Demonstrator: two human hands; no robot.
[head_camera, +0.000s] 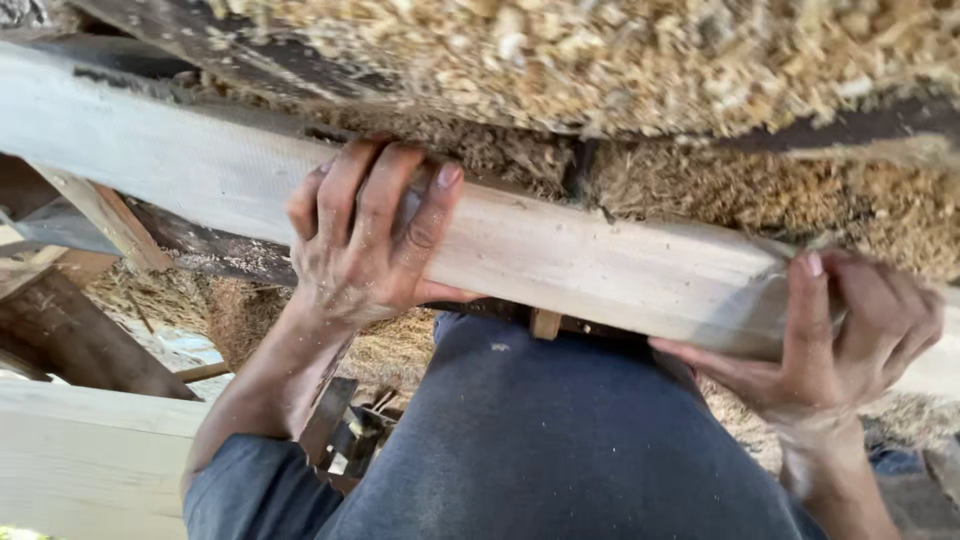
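Right under the lens, a dark blue-grey trouser leg (560, 440) fills the lower middle of the view, speckled with dust. Above it, the left hand (365, 235) is wrapped over a pale sawn timber beam (600, 270), fingers curled across its top face, thumb underneath, skin dusted with wood particles. The right hand (850, 335) grips the same beam further along, thumb up on the near face, fingers closed round the far edge. The beam runs slantwise from upper left to right, smooth, cream-coloured, faintly grained. Just behind it, heaps of sawdust (620, 60) cover dark boards. Another pale plank (90, 460) lies lower left.
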